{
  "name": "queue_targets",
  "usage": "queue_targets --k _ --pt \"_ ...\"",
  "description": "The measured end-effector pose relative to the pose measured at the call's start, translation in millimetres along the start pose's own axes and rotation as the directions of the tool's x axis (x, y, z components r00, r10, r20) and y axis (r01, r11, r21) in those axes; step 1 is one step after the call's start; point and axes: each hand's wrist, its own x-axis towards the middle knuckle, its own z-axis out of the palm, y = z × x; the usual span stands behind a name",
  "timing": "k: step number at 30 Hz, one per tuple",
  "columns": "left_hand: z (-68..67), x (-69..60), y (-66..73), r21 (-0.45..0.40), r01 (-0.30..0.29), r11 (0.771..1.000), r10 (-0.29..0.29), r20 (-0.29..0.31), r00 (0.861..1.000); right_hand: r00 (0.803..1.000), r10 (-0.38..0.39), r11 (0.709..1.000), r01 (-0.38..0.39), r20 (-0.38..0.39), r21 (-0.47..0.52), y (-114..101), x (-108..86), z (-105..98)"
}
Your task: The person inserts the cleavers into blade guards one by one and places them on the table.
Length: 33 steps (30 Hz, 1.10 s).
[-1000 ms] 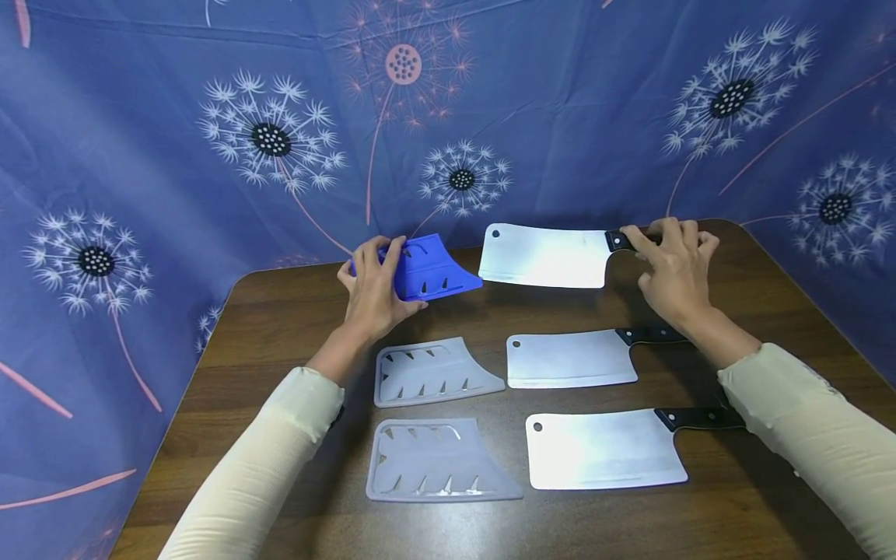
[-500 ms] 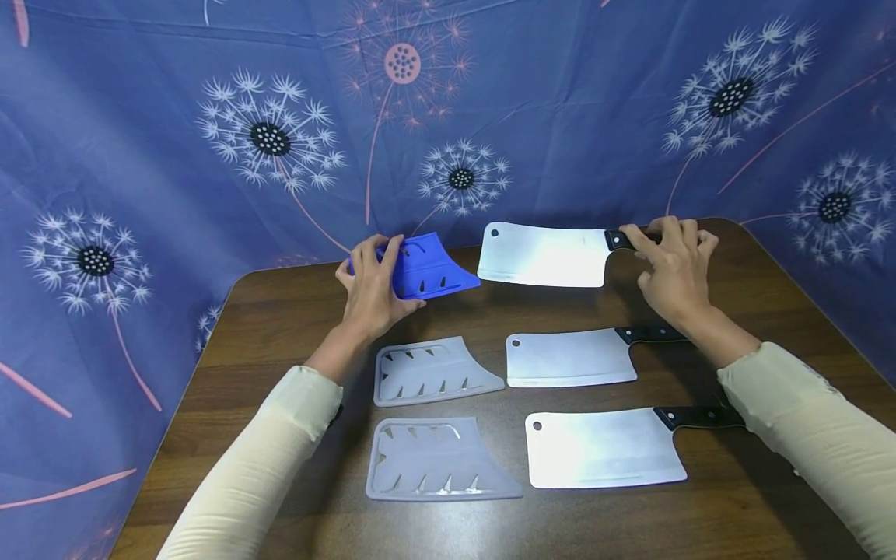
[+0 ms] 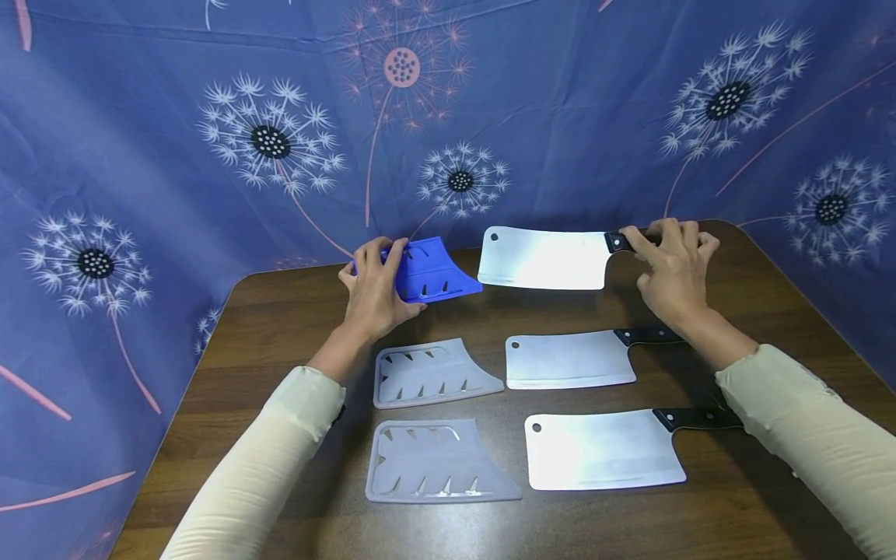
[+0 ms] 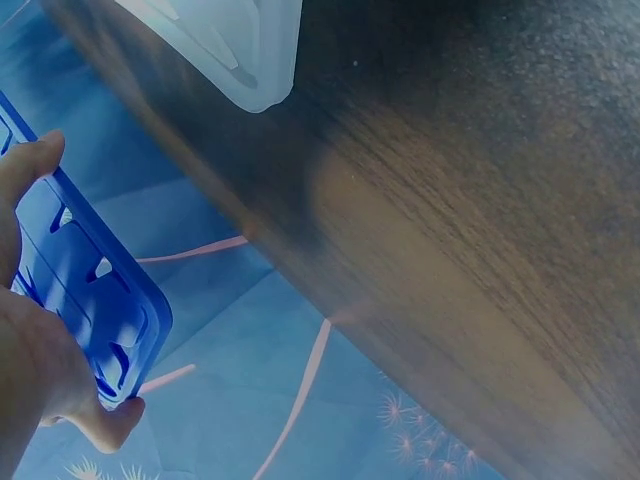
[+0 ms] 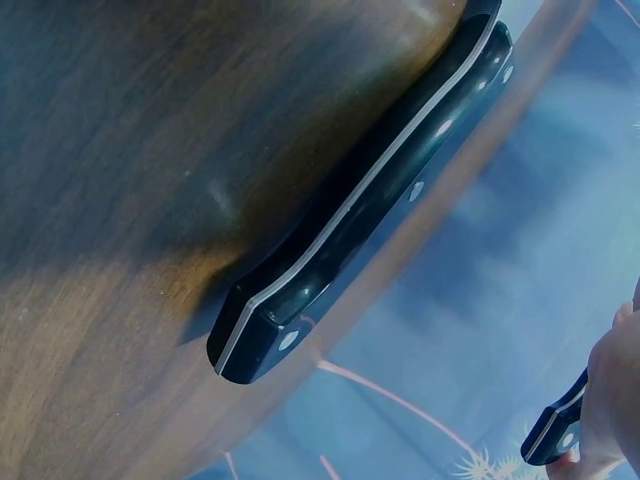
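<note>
At the far side of the table, my left hand (image 3: 374,288) grips a blue blade guard (image 3: 435,272) by its left end; the left wrist view shows fingers and thumb at the edges of the guard (image 4: 95,275). Level with it on the right, a cleaver (image 3: 542,258) has its black handle held in my right hand (image 3: 675,268). The blade's left edge sits right beside the guard's pointed tip; I cannot tell if they touch. In the right wrist view, the end of the held handle (image 5: 552,430) sticks out past the hand.
Two translucent blade guards, a middle one (image 3: 435,373) and a near one (image 3: 441,463), lie on the wooden table (image 3: 280,327). To their right lie a middle cleaver (image 3: 568,360) and a near cleaver (image 3: 603,451), handles pointing right. A blue patterned cloth (image 3: 560,117) hangs behind.
</note>
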Motion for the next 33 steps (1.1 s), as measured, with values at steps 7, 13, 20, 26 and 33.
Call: queue_targets --k 7,13,20,26,33 --pt "0.0 0.2 -0.7 -0.003 -0.002 1.000 0.002 -0.014 1.000 1.000 -0.008 1.000 0.008 -0.025 0.007 0.4 -0.2 0.2" --pt "-1.1 -1.5 -3.0 -0.006 0.011 1.000 -0.011 -0.008 1.000 1.000 -0.018 1.000 0.018 -0.026 0.003 -0.2 -3.0 -0.4" --pt "0.6 -1.9 -3.9 -0.001 0.013 1.000 -0.013 -0.009 1.000 1.000 -0.022 1.000 0.021 -0.007 -0.013 0.3 -5.0 0.3" --pt "0.8 -1.5 -1.7 -0.002 0.019 1.000 -0.019 0.002 1.000 0.999 -0.031 0.999 0.031 -0.023 -0.017 0.2 -7.1 1.0" --pt "1.1 -1.0 -1.7 -0.004 0.042 0.999 -0.042 0.014 0.999 0.998 -0.035 0.999 0.035 -0.042 -0.020 -0.1 -8.2 1.9"
